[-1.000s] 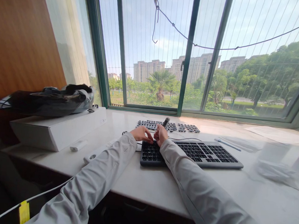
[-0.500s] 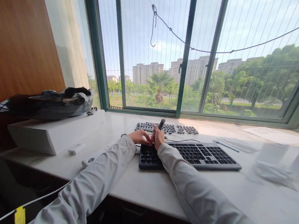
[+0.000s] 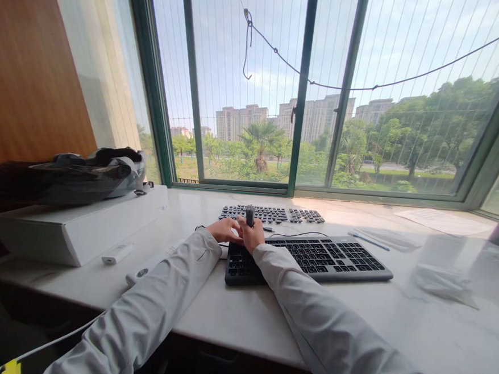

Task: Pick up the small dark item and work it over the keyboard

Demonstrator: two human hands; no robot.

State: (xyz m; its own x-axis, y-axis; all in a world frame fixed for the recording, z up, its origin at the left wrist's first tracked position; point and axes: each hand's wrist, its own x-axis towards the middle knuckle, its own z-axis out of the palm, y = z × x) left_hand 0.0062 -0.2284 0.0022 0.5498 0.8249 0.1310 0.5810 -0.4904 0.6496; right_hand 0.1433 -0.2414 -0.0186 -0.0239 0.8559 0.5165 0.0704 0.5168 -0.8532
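Dark tool (image 3: 250,215) in right hand (image 3: 253,237)

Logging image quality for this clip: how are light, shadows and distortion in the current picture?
Head view: strong backlight from the window, a bright patch on the far tabletop, near-black shadow beneath it; head view: sleeves look stretched, apparently by wide-angle distortion; head view: the black object in the right hand is too small to identify.

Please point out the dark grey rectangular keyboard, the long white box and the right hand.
Dark grey rectangular keyboard (image 3: 314,256): head view, on its key field.
Long white box (image 3: 110,229): head view, on its long side.
Right hand (image 3: 253,236): head view, on its back.
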